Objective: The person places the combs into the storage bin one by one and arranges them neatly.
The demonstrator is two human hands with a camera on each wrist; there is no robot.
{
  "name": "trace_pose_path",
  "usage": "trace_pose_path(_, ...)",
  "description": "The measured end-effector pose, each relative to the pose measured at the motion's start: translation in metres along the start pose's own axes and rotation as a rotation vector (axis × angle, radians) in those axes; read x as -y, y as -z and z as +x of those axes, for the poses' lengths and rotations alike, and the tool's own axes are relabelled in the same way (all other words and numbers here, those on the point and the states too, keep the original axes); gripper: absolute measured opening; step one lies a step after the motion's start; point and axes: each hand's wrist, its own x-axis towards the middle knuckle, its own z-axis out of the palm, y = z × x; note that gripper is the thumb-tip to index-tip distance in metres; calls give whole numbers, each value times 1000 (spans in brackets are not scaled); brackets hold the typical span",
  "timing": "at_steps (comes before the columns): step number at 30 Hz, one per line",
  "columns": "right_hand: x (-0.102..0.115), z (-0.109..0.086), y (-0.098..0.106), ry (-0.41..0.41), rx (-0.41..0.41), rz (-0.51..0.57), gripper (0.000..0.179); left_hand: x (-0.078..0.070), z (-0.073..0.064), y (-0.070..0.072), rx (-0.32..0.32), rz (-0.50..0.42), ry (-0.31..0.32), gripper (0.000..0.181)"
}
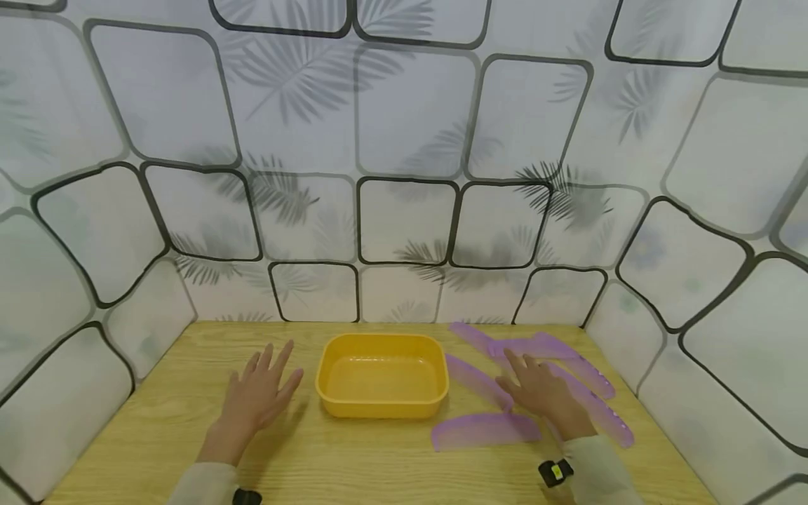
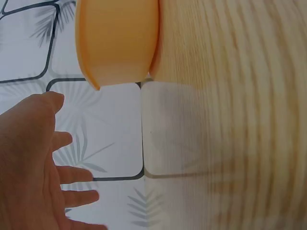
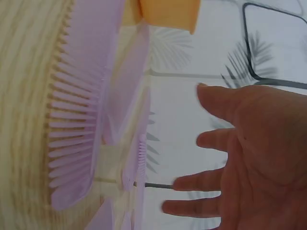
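Right hand (image 1: pixel 544 390) over combs (image 1: pixel 482 431) beside yellow tray (image 1: pixel 381 408)

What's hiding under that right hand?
Purple combs lie on the wooden table beneath the right hand, which hovers above without touching them. From the head view, the hand covers parts of the combs, so how they overlap there can't be seen.

A wood-grain desk (image 1: pixel 353 459) fills the lower view. Behind and beside it rises pale wall covering (image 1: pixel 410 112), printed with dark-outlined rounded blocks (image 1: pixel 407 221) and grey leaf sprays (image 1: pixel 303 63).
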Motion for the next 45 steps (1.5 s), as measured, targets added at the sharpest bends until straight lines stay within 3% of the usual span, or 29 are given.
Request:
trace_pose_path(3, -6, 1, 3, 79, 15, 64, 70, -2, 2, 1, 65, -114, -15, 65)
trace_pose_path(7, -10, 2, 7, 191, 29, 190, 59, -4, 7, -4, 135, -347, -31, 63)
trace_pose_path(13, -4, 5, 11, 266, 103, 297, 32, -9, 14, -12, 159, -672, -1, 57)
trace_pose_path(16, -1, 7, 9, 300, 143, 341, 23, -12, 16, -16, 166, -769, 29, 56)
trace_pose_path(22, 4, 10, 2, 317, 173, 353, 17, -16, 14, -25, 143, -807, 71, 54)
trace_pose_path(31, 7, 9, 0, 278, 211, 304, 25, -18, 14, -30, 206, -943, 51, 58)
trace_pose_path(40, 7, 10, -4, 299, 246, 323, 26, -21, 10, -28, 213, -980, 50, 59)
trace_pose_path(45, 9, 9, -6, 336, 237, 298, 26, -24, 8, -29, 184, -982, 49, 55)
